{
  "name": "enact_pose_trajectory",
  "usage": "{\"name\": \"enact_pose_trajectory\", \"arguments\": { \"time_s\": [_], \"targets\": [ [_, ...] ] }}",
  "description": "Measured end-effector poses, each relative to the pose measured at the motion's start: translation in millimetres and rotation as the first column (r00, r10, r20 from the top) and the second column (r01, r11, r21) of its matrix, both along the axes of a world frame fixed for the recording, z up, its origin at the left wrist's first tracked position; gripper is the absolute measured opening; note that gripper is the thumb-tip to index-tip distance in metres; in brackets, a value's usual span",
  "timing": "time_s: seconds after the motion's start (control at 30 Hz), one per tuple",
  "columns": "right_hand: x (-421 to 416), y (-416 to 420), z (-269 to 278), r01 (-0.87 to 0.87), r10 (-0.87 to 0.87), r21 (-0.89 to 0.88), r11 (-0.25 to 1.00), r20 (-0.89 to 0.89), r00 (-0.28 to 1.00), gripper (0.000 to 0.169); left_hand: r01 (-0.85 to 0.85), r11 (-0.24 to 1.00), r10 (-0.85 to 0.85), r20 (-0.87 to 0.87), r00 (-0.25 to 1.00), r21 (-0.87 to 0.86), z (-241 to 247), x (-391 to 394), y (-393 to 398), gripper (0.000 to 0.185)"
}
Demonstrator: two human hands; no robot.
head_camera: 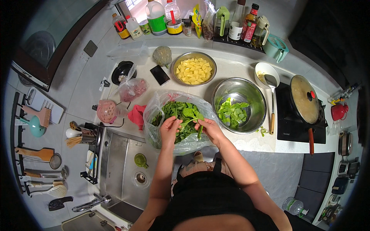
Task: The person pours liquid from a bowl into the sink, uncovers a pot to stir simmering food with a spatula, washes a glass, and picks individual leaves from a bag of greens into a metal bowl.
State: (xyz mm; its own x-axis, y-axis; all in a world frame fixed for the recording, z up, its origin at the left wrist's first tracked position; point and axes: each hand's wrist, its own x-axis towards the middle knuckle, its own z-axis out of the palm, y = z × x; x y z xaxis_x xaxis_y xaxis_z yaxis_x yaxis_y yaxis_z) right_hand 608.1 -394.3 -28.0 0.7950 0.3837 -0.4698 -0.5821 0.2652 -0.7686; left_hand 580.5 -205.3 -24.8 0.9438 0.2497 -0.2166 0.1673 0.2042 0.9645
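Both my hands are over an opened clear plastic bag (149,115) full of leafy greens (185,135). Between them is a sprig of greens (190,115); my left hand (171,127) pinches the stem end, and my right hand (208,130) pinches the leafy part. Right of the bag, a large stainless steel bowl (260,115) holds some loose green leaves (232,112) at its bottom. A few scraps of greens (263,131) lie on the counter beside this bowl. Behind the bag stands a steel bowl (214,72) of cut yellow pieces, perhaps potato.
A lidded pan (303,98) sits on the black cooktop (289,127). Near it are a white bowl (276,78) and a spatula (272,109). A phone (159,75), a pumpkin (162,55) and bagged meat (134,91) lie behind the greens. The steel sink (115,164) is at left.
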Motion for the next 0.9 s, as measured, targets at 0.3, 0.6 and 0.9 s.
{"name": "enact_pose_trajectory", "arguments": {
  "time_s": [0.3, 0.6, 0.9],
  "targets": [
    [-0.8, -20.9, -3.6, 0.251, -0.249, -0.026, 0.968, 0.054, 0.967, 0.016, 0.081, 0.995, -0.080, 0.028, 0.996, -0.055, 14.4, 2.4, -17.2, 0.019],
    [-21.4, -76.7, 12.0, 0.450, -0.440, 0.020, 0.893, 0.249, 0.862, 0.019, 0.259, 0.965, -0.258, 0.052, 0.965, -0.028, 23.7, 39.9, -72.1, 0.023],
    [-36.6, -108.0, 10.3, 0.385, -0.348, 0.011, 0.923, 0.456, 0.819, 0.019, 0.569, 0.822, -0.569, -0.024, 0.822, -0.015, 34.2, 52.8, -147.7, 0.024]
  ]
}}
